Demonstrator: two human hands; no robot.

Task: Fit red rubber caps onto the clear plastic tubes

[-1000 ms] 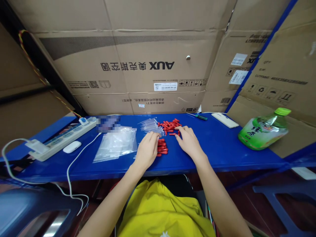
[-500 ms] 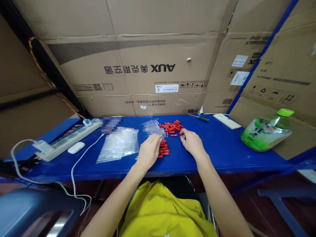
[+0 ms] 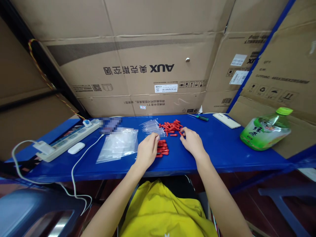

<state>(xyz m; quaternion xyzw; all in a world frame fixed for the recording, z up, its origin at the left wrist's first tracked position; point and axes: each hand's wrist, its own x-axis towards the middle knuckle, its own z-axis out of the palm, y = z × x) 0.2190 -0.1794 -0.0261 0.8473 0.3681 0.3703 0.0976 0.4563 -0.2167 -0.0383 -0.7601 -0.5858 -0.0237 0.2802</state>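
Nearest, a cluster of small red, narrow-necked bulbs [image 3: 163, 152] lies on the blue tabletop [image 3: 227, 151], against the left hand [image 3: 148, 146], its fingers drawn narrow, whether around anything I cannot tell; the right hand [image 3: 191, 141] pinches a single red bulb [image 3: 182, 133]; beyond, thin clear tubes [image 3: 151, 127] lie left of a loose red heap [image 3: 172, 126]; farther back, a green-handled screwdriver [image 3: 202, 118].
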